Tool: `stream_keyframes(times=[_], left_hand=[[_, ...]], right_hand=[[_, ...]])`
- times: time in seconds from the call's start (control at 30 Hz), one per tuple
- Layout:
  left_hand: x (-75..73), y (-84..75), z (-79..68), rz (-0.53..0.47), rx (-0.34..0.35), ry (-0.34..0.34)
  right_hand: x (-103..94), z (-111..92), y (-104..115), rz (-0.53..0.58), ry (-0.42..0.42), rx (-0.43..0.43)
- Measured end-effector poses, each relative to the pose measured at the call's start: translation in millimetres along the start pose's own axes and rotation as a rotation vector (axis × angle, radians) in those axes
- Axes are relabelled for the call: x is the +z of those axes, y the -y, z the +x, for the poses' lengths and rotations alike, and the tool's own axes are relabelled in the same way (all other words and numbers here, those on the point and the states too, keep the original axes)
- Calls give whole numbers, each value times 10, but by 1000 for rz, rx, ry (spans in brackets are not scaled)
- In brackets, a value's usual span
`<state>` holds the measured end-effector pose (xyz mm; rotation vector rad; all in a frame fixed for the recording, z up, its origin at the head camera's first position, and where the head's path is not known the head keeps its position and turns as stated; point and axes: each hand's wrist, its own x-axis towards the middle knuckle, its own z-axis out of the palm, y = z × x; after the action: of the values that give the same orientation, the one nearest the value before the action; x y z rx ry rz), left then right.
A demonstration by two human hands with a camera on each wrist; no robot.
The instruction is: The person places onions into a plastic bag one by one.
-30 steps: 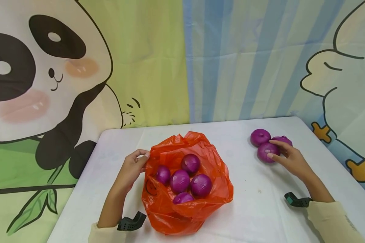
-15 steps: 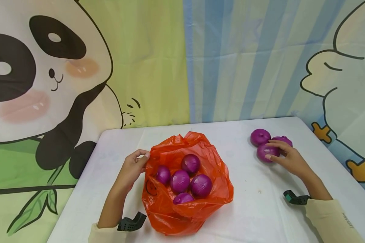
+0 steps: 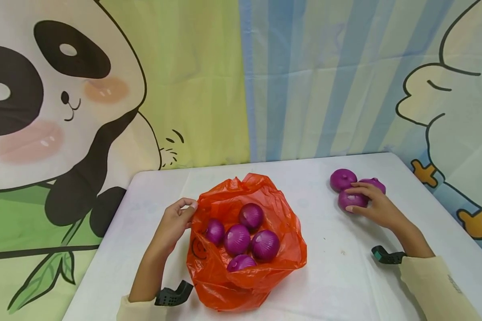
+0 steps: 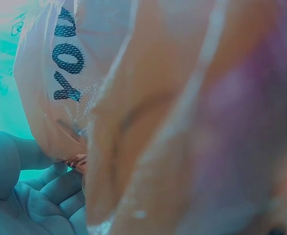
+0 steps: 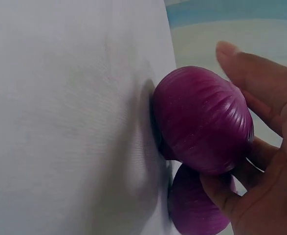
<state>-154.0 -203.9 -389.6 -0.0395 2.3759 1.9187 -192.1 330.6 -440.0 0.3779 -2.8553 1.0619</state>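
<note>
An orange-red plastic bag (image 3: 245, 292) stands with its mouth wide and several purple onions (image 3: 238, 239) inside. My left hand (image 3: 172, 225) pinches the bag's left rim between thumb and fingers; up close, the left wrist view has the printed bag film (image 4: 119, 161) beside that hand (image 4: 43, 200). At the right, my right hand (image 3: 379, 208) holds a purple onion (image 3: 350, 201), fingers over its far side and thumb at its near side. Two more onions sit against it, one behind (image 3: 342, 179) and one (image 3: 374, 183) partly covered by my fingers. The right wrist view has the gripped onion (image 5: 202, 122) low over the cloth.
A white-covered table (image 3: 317, 285) bears everything, its back edge meeting a printed curtain (image 3: 209, 111) with a cartoon panda. A black wrist camera (image 3: 173, 294) is strapped to the left wrist, another (image 3: 387, 256) to the right wrist.
My right hand has shifted slightly left and away from me, and its fingers now wrap further over the near onion. The left hand and the bag have stayed in place.
</note>
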Motion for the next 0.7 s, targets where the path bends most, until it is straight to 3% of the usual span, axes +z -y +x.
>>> stream_keyframes(times=[0.13,0.3,0.7], left_hand=[[2,14,6,-11,-2,2],[9,16,10,-14,3,1],[9,11,9,-7,-11,0]], right_hand=[[19,69,33,-48,56,-38],[59,75,72,-13,97,-62],[102,93,115,-1,102,-101]])
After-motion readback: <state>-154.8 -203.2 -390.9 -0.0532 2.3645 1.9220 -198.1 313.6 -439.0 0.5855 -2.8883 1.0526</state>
